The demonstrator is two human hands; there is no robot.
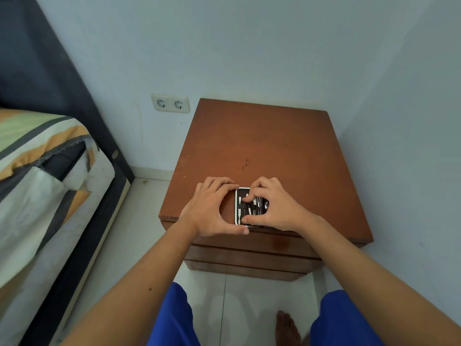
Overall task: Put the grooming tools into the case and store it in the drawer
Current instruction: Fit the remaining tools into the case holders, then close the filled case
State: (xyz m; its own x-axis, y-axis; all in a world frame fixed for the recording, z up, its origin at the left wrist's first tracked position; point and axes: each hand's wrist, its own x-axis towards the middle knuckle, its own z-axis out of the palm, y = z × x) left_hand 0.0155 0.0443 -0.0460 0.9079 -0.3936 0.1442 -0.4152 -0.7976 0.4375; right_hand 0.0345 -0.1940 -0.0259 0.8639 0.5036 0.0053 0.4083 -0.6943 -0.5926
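Observation:
A small open case (240, 207) with a white rim and black lining lies near the front edge of the brown nightstand (262, 146). Several white-handled grooming tools (249, 211) sit in its slots. My left hand (212, 208) frames the case's left side, fingers at its far corner and thumb at its near corner. My right hand (272, 206) rests on top of the case, fingertips pressing on the tools and hiding the case's right part. Below the top, the closed drawer fronts (249, 255) show.
A bed (45, 183) with striped bedding and a dark frame stands at the left. A double wall socket (170, 103) is behind the nightstand. Walls close in at the back and right. My knees in blue shorts and a bare foot (287, 325) are on the tiled floor.

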